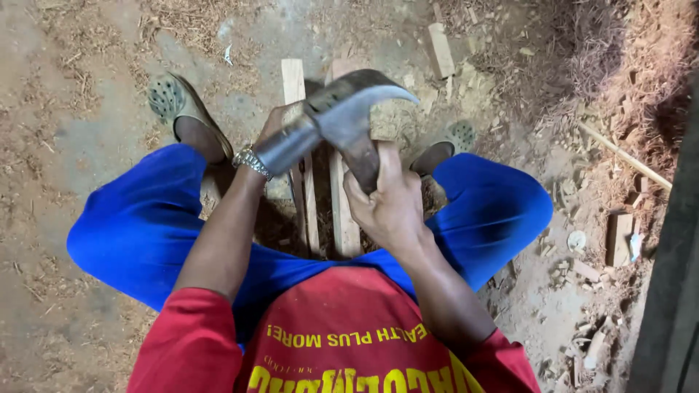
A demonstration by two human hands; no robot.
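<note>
I sit low with my knees apart, in blue trousers and a red shirt. My right hand [389, 200] is wrapped around the wooden handle of a steel tool with a broad curved blade [342, 109], raised between my knees. My left hand [280, 120], with a metal wristwatch [251, 160], reaches forward behind the blade; its fingers are mostly hidden, resting on a pale wooden strip [295, 84]. A second wooden strip [342, 211] lies beside it on the ground.
Sawdust and wood chips cover the dirt floor. My feet in green perforated clogs [171, 98] sit either side of the strips. Offcuts [440, 47] lie at the back, a thin stick [626, 154] and small blocks [619, 236] at the right, near a dark wall [673, 291].
</note>
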